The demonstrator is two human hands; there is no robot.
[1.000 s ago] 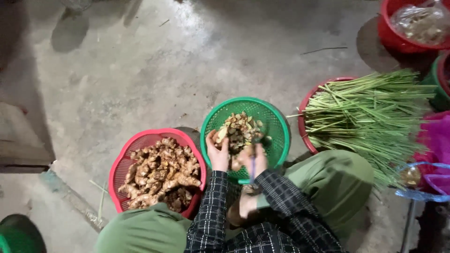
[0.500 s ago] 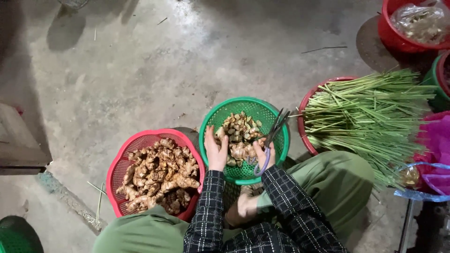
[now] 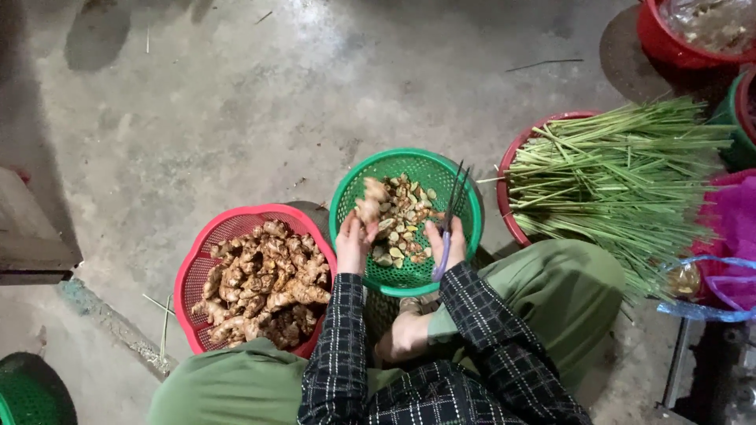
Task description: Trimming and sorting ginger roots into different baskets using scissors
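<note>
A: Fingers status: left hand (image 3: 351,245) is wrapped around a knobbly piece of ginger root (image 3: 368,206), held over the near-left rim of the green basket (image 3: 405,221). Right hand (image 3: 446,244) grips a pair of scissors (image 3: 448,222) by the purple handles, blades pointing up and away over the basket's right half.

B: Blades apart or together?

A: Slightly apart at the tips, two thin dark lines (motion blur, so can't be exact). They don't touch the root.

B: What's in the green basket?

A: Small cut chunks (image 3: 399,220), tan and pale, piled centre-left. Basket sits on the concrete floor (image 3: 236,102) just in front of the knees.

B: Supply side?

A: Red basket (image 3: 203,260) full of uncut roots (image 3: 264,283), touching or nearly touching the green one on its left, by the left knee.

B: Right side?

A: Another red basket (image 3: 512,169) under a big bundle of green stalks (image 3: 622,173), stalks lying crosswise and overhanging it. Pink plastic bag (image 3: 736,228) at the floor's right edge, more baskets in the far-right corner.

B: Person?

A: Checked dark sleeves, green trousers, squatting.
</note>
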